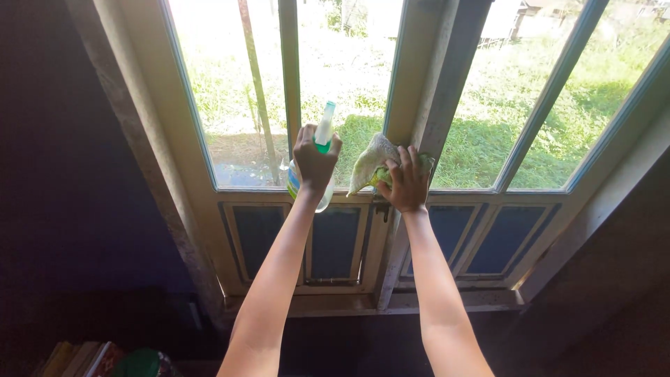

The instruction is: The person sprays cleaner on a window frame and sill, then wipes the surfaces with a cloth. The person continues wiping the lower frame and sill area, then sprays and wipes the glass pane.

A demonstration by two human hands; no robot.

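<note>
The left hand (315, 159) is wrapped in a closed fist around the neck of a spray bottle (319, 148), seen from the back of the hand with the fingers curled away from the camera. The bottle stands nearly upright, its long axis running top to bottom with a slight lean to the right at the top. Its green and white nozzle head rises above the knuckles and points up and away toward the window pane (237, 91). The clear body, with a blue band, hangs below the hand beside the wrist, in front of the lower rail of the window frame (265, 197).

The right hand (407, 183) lies flat with its fingers spread and pressed onto a pale, crumpled cloth (371, 162). The cloth is held against the upright wooden post (429, 91) between the two window sections, just above the lower rail. Most of the cloth bunches out to the left of the hand, and a small edge of it shows to the right of the fingers. A loose corner hangs down to the lower left.

The two hands are near each other but apart, at about the same height. Below them sit dark blue panels (333, 241) in the lower part of the frame. Sunlit grass (509, 105) shows through the glass.
</note>
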